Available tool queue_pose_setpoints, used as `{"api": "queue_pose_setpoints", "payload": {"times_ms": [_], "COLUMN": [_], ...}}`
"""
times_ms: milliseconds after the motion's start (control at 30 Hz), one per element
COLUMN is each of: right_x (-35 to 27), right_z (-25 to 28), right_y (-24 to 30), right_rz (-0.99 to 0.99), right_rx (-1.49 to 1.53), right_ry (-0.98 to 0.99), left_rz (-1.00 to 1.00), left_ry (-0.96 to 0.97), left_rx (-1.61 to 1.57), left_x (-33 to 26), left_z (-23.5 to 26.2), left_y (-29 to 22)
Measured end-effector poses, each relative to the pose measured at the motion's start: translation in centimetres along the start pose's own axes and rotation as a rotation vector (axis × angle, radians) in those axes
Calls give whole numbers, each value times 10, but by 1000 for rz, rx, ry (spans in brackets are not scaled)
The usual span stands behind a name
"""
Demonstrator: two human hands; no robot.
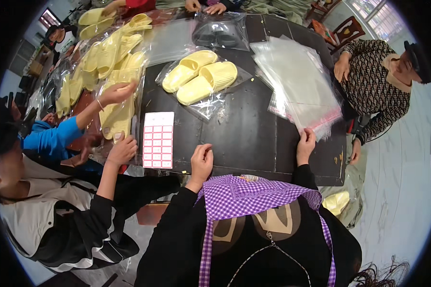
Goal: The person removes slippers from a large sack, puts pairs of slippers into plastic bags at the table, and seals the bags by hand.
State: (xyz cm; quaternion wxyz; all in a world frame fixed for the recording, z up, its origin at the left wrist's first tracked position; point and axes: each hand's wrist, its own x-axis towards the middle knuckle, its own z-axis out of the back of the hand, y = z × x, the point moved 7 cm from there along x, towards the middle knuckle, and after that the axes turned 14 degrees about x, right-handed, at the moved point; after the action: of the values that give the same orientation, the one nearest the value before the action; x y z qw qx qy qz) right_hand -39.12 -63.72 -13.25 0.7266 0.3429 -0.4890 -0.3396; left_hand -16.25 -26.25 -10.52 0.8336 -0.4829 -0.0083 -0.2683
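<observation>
My left hand (202, 165) is at the near edge of the dark table (244, 143), its fingers curled in and nothing visible in them. To its left lies a white sheet of red-framed stickers (158, 140). My right hand (306, 146) pinches the near corner of a clear plastic bag (299, 91) on a fanned pile of such bags. Between and beyond my hands, a pair of pale yellow slippers (206, 76) rests on or in a clear bag; I cannot tell which.
Many yellow slippers (107, 55) in clear bags cover the left side. Bagged dark slippers (220, 33) lie at the far edge, near another person's hands. At left, co-workers' hands (122, 149) reach over the table. A person in a patterned top (380, 76) is at the right.
</observation>
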Motion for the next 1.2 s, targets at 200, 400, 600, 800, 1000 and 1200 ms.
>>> {"api": "queue_pose_setpoints", "payload": {"times_ms": [200,400,600,800,1000,1200], "right_x": [1,1,-2,-20,-56,-81], "right_z": [2,3,1,-34,-134,-149], "right_y": [-4,-6,6,27,89,44], "right_rz": [0,-25,27,-234,-1205,-1348], "right_rx": [-1,74,33,209,1165,1179], "right_ry": [-10,-33,-50,203,585,325], "left_rz": [211,737,920,677,540,520], "left_ry": [34,230,245,375,765,1102], "left_rx": [-106,-651,-846,-865,-962,-601], "left_x": [28,77,108,114,41,-10], "left_z": [-13,-49,-76,-105,-137,-145], "left_y": [29,54,76,6,-82,-85]}}
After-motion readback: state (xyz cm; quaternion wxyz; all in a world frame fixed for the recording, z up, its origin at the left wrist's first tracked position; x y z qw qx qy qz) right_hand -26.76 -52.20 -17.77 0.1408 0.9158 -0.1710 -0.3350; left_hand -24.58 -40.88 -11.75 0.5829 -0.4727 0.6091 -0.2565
